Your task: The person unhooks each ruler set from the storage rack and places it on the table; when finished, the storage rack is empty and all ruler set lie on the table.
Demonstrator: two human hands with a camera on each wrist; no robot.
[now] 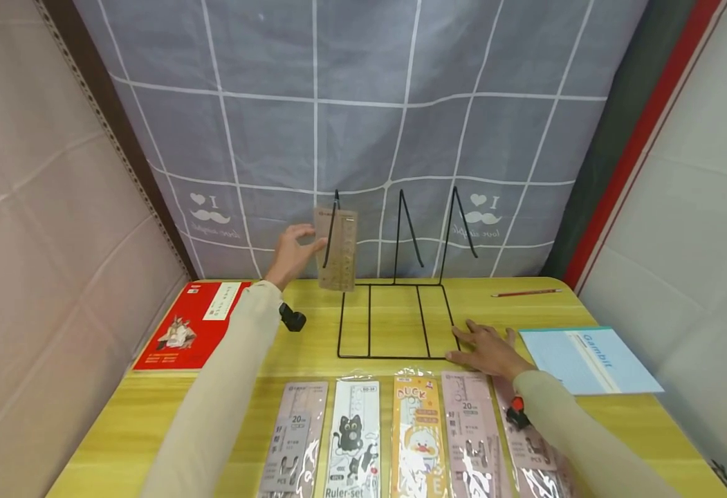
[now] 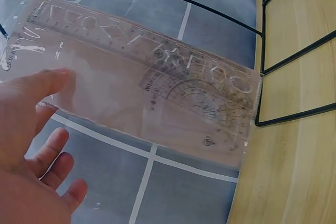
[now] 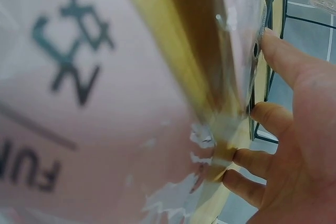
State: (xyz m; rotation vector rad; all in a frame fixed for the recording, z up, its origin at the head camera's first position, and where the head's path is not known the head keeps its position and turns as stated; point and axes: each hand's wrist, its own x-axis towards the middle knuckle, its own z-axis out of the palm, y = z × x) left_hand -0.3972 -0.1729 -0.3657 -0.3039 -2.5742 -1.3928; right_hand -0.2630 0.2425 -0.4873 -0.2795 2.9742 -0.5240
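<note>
A clear-fronted pink ruler set packet (image 1: 338, 252) hangs upright at the left hook of a black wire rack (image 1: 398, 357). At its left edge is my left hand (image 1: 295, 252). In the left wrist view the thumb lies over the packet (image 2: 121, 82) and a finger goes behind its edge, with the other fingers loosely bent below. My right hand (image 1: 488, 349) rests spread at the front right corner of the rack's base. The right wrist view shows its fingers (image 3: 257, 163) reaching past a blurred pink packet (image 3: 105, 129) close to the camera.
Several packaged ruler sets lie in a row in front: pink ones (image 1: 295, 436), a cat-printed one (image 1: 353, 436) and an orange duck one (image 1: 418, 436). A red book (image 1: 182, 332) is left, a blue notebook (image 1: 587, 360) and a pencil (image 1: 525, 293) right. Two more hooks (image 1: 396, 238) stand beside.
</note>
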